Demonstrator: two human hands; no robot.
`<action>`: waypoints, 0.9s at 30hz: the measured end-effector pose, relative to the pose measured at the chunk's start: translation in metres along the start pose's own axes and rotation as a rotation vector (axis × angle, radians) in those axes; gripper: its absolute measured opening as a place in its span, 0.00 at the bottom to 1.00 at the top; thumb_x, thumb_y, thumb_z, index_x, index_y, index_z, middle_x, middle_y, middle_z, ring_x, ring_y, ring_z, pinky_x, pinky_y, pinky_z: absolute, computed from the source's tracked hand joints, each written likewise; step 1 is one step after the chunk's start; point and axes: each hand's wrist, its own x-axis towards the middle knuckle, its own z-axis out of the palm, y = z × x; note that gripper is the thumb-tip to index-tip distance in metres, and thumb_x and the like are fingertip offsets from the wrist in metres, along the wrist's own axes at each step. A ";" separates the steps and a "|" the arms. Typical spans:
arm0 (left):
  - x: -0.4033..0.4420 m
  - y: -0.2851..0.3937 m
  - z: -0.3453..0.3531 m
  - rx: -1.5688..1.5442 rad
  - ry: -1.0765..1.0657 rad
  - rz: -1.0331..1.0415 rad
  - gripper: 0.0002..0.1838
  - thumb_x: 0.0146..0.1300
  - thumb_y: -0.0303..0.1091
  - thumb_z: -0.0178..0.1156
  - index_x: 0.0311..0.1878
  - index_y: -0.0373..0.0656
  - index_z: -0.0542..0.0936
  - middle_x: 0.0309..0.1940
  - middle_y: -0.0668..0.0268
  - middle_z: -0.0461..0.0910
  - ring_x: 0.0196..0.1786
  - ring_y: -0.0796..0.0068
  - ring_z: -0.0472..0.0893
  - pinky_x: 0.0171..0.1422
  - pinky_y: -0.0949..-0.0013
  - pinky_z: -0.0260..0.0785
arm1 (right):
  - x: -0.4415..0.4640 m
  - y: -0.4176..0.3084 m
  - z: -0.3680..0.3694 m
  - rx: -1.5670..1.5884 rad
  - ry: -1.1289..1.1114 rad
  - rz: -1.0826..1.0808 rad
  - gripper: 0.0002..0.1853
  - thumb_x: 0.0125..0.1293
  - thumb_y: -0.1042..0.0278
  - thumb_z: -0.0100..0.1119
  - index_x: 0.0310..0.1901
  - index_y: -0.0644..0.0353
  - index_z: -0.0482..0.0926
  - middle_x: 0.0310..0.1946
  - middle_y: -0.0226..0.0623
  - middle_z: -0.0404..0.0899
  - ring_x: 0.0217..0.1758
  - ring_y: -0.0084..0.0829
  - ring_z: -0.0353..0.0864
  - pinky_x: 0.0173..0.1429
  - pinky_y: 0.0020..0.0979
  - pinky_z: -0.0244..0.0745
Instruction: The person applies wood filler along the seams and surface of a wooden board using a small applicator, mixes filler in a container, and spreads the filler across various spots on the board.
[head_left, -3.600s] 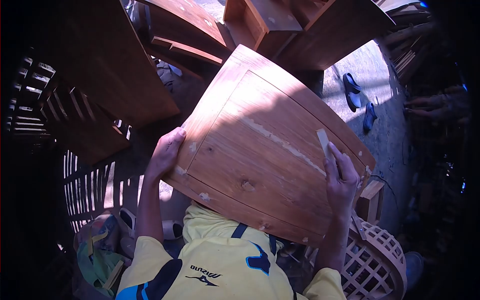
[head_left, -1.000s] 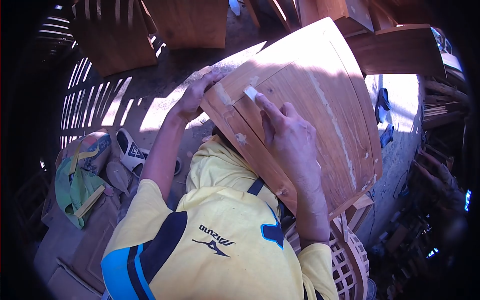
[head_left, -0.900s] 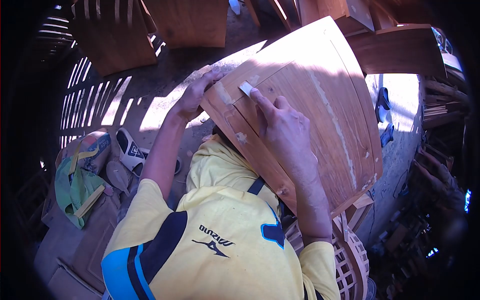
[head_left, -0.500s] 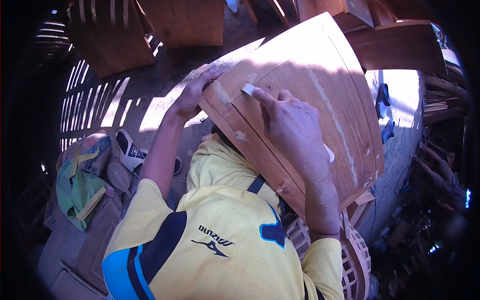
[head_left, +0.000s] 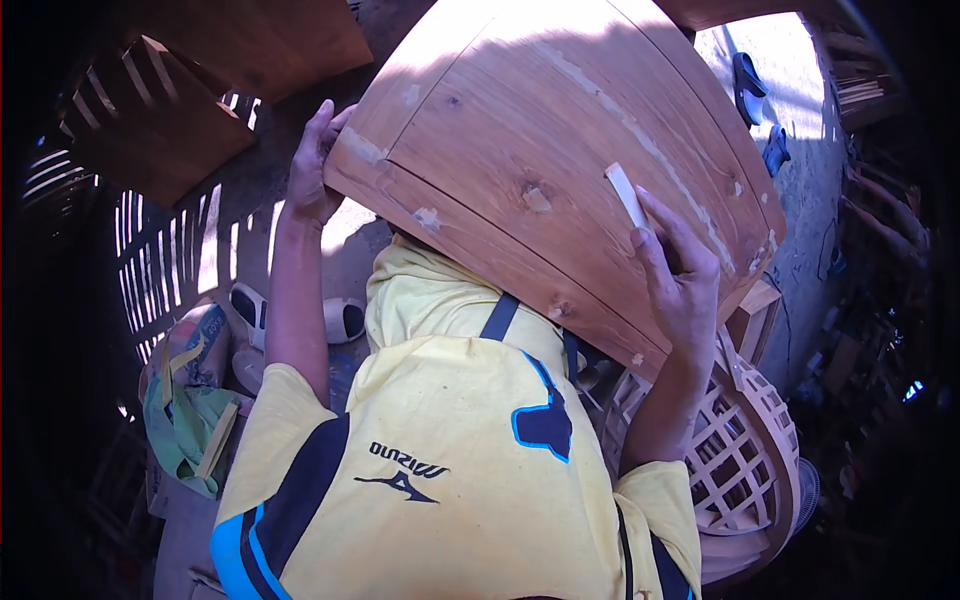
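A woodworking workshop; a patched panel (head_left: 500, 165), brown boards (head_left: 255, 40), stacked timber (head_left: 862, 92) show it.

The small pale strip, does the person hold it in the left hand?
No, the right hand holds the pale strip, while the left hand is at the edge of the wooden panel.

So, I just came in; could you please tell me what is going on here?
A person in a yellow shirt is working over a broad wooden panel. The left grip is at the panel's edge, near a corner. The right grip holds a small pale strip over its face; whether the strip touches the wood is hard to tell. A long light streak and several patches mark the panel.
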 end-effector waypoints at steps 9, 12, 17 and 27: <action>0.008 -0.004 -0.019 0.087 0.065 0.038 0.36 0.85 0.59 0.46 0.76 0.34 0.74 0.64 0.55 0.84 0.66 0.66 0.84 0.72 0.58 0.77 | -0.093 0.039 0.006 -0.014 0.205 -0.087 0.23 0.70 0.78 0.70 0.67 0.56 0.86 0.38 0.43 0.86 0.36 0.35 0.86 0.44 0.33 0.79; 0.012 -0.007 -0.026 0.113 -0.005 0.064 0.33 0.85 0.57 0.49 0.70 0.35 0.79 0.60 0.59 0.86 0.62 0.70 0.84 0.68 0.62 0.78 | -0.120 0.045 0.004 -0.033 0.178 0.016 0.24 0.70 0.78 0.69 0.67 0.56 0.85 0.35 0.41 0.84 0.33 0.34 0.84 0.41 0.34 0.78; 0.012 -0.002 -0.031 0.102 0.006 0.054 0.30 0.85 0.56 0.49 0.67 0.37 0.81 0.56 0.60 0.87 0.59 0.71 0.86 0.66 0.63 0.79 | -0.141 0.052 0.020 0.010 0.235 0.037 0.24 0.70 0.78 0.70 0.67 0.56 0.85 0.32 0.41 0.82 0.31 0.34 0.82 0.40 0.35 0.77; -0.003 0.012 -0.016 0.419 0.147 -0.015 0.33 0.84 0.58 0.53 0.73 0.36 0.75 0.60 0.54 0.84 0.58 0.64 0.88 0.62 0.60 0.85 | -0.139 0.086 -0.026 0.204 0.803 0.357 0.20 0.79 0.70 0.64 0.70 0.57 0.83 0.34 0.25 0.80 0.31 0.14 0.71 0.34 0.23 0.66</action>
